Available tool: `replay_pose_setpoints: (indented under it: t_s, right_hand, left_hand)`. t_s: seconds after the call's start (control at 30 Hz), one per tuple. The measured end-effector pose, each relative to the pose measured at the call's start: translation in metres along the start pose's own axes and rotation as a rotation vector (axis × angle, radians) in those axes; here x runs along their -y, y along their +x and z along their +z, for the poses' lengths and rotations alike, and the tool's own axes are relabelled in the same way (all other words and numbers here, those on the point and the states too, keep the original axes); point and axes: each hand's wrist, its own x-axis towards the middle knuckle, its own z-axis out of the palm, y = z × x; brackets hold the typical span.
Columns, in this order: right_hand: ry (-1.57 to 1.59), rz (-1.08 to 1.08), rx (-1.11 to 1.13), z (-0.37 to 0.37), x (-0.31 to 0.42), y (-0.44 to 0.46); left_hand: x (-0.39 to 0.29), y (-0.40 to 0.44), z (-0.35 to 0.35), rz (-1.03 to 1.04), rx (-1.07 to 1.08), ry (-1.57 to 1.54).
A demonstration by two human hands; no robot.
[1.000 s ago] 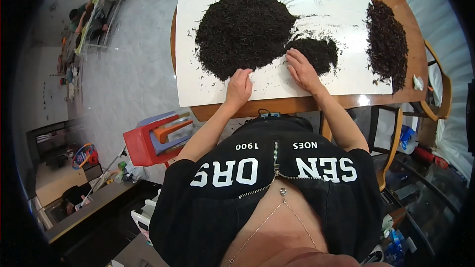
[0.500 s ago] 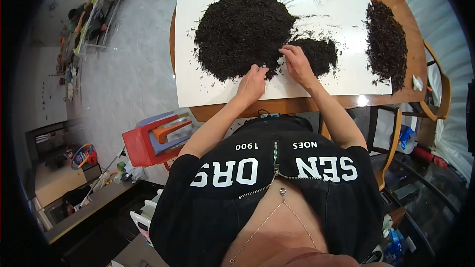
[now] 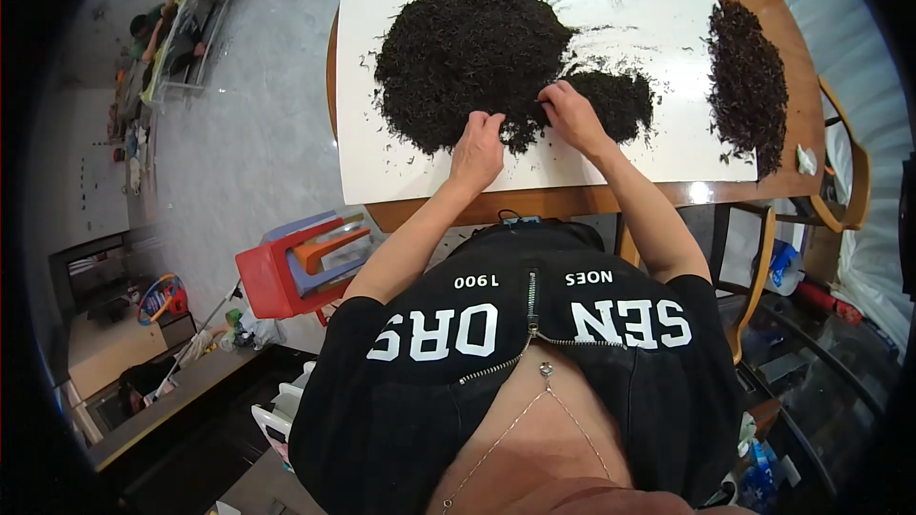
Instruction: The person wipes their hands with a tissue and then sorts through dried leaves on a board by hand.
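Observation:
A large mound of dark, dried, twisted leaves, looking like loose tea [image 3: 468, 48], covers the left part of a white board [image 3: 668, 148]. To its right sits a smaller heap of the same leaves [image 3: 620, 103]. My left hand [image 3: 479, 148] is at the mound's near edge, thumb and fingers pinched together. Between the mound and the small heap, my right hand [image 3: 572, 116] has its fingers curled and fingertips pinched down at the leaves. What either pinch holds is too small to make out.
A browner leaf pile [image 3: 747, 81] lies across the board's right edge onto the wooden table [image 3: 801, 124]. Beside it is a crumpled white tissue [image 3: 806, 161]. Stacked red and blue stools [image 3: 277, 272] stand left of me; wooden chairs [image 3: 754, 277] stand at right.
My left hand has shifted slightly left and away from me along the mound's edge. My right hand's fingers have curled in and drawn together. Some leaves between the hands look more spread out.

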Motion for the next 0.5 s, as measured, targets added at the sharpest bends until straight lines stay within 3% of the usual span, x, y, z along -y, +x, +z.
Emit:
replay_pose_setpoints:
  t_s: [0.17,0.33,0.5]
  right_hand:
    - [0.218,0.067,-0.154,-0.009,-0.011,0.0]
    - [0.244,0.065,-0.25,-0.025,-0.004,-0.001]
    - [0.16,-0.003,-0.173,-0.015,-0.005,-0.004]
  left_hand:
    - [-0.014,0.015,0.001,0.059,0.167,0.26]
    - [0.004,0.002,0.002,0.016,0.184,0.236]
    - [0.019,-0.008,-0.01,-0.028,0.123,0.133]
